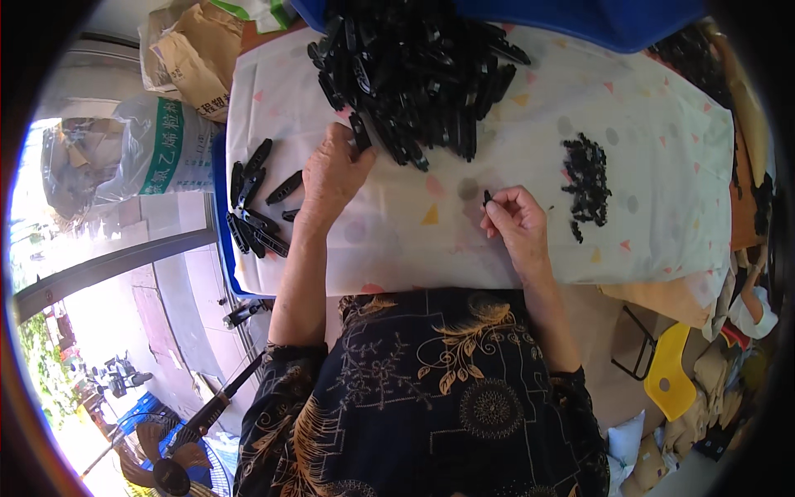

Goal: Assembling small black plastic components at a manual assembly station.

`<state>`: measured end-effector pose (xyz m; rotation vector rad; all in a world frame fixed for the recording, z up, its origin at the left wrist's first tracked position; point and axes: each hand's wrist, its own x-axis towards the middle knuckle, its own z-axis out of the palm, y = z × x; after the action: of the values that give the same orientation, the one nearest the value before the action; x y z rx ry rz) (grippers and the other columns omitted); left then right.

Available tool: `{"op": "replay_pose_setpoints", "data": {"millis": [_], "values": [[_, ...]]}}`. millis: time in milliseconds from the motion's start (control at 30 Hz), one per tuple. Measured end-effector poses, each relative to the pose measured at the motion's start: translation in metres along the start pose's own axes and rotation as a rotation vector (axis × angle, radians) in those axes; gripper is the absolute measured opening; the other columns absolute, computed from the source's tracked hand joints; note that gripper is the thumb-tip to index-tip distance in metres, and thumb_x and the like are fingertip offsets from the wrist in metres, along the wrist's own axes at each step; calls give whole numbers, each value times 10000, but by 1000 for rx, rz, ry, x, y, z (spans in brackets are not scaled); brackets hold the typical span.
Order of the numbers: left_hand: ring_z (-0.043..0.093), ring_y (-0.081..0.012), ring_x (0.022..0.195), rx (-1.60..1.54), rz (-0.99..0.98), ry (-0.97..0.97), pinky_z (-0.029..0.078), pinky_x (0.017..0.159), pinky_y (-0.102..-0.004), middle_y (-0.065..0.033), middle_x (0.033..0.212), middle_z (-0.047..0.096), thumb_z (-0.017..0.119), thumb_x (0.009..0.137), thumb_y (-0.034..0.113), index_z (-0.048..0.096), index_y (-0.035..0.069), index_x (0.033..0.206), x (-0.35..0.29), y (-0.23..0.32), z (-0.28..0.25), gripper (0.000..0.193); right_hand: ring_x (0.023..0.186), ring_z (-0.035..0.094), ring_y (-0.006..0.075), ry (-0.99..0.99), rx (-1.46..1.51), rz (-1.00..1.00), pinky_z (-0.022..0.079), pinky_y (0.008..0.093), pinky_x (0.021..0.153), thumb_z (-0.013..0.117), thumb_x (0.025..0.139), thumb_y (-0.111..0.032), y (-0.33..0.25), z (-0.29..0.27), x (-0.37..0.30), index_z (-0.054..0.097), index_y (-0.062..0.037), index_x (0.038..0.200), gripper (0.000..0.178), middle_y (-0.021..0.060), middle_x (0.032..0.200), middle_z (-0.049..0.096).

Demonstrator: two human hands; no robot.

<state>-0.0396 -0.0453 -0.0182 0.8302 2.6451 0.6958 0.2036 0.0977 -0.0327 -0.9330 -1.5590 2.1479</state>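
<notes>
My left hand (pixel 335 170) reaches to the lower left edge of a big heap of long black plastic parts (pixel 422 79). Its thumb and fingers close on one long black plastic part (pixel 359 132). Farther right, over the patterned tablecloth (pixel 397 240), my right hand (pixel 519 225) pinches a small black piece (pixel 487 197) between thumb and fingertips. To its right lies a loose patch of small black pieces (pixel 586 182). Several more long black parts (pixel 257 207) lie scattered at the table's left side, left of my left forearm.
A blue container (pixel 596 21) borders the heap at the far side. Paper bags (pixel 199 58) and a clear plastic sack (pixel 124 157) stand at the left. An electric fan (pixel 170 464) is at the lower left, and a yellow chair (pixel 667 377) is at the right.
</notes>
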Motion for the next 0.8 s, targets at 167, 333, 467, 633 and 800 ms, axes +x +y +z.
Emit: {"op": "replay_pose_setpoints", "data": {"millis": [167, 333, 467, 633, 800], "values": [[621, -374, 794, 51, 53, 52, 472, 709, -439, -170, 799, 640, 593, 740, 241, 486, 28, 929, 11, -2, -1, 304, 681, 589, 87, -49, -19, -102, 460, 198, 581, 583, 896, -37, 5, -2, 4, 547, -34, 917, 43, 59, 856, 636], [616, -392, 788, 77, 55, 90, 474, 714, -449, -200, 799, 637, 587, 760, 175, 490, 8, 932, 0, -10, -11, 259, 711, 606, 98, -54, 64, -116, 467, 205, 589, 585, 898, -50, 4, 6, 2, 549, -46, 924, 44, 77, 896, 652], [646, -317, 728, -109, 121, 51, 497, 641, -396, -165, 753, 638, 605, 785, 109, 478, -3, 925, -19, -7, -13, 219, 739, 618, 117, -112, 293, 14, 477, 217, 600, 589, 900, -69, 4, 29, 6, 551, -62, 919, 44, 91, 918, 656], [595, -96, 708, -1075, 33, -233, 490, 573, -231, -55, 858, 591, 643, 801, -1, 471, 9, 978, -60, 25, 4, 247, 707, 557, 97, -227, 257, -46, 435, 207, 629, 611, 891, -95, -7, 59, 4, 568, -62, 923, 62, 24, 868, 618], [626, -115, 756, -1069, 47, -282, 506, 603, -239, -66, 896, 594, 659, 775, -18, 479, 0, 1117, -69, 38, 18, 386, 738, 522, 82, -204, 311, -76, 420, 222, 687, 622, 886, -106, -9, 66, 7, 584, -54, 945, 87, -11, 857, 588]]}}
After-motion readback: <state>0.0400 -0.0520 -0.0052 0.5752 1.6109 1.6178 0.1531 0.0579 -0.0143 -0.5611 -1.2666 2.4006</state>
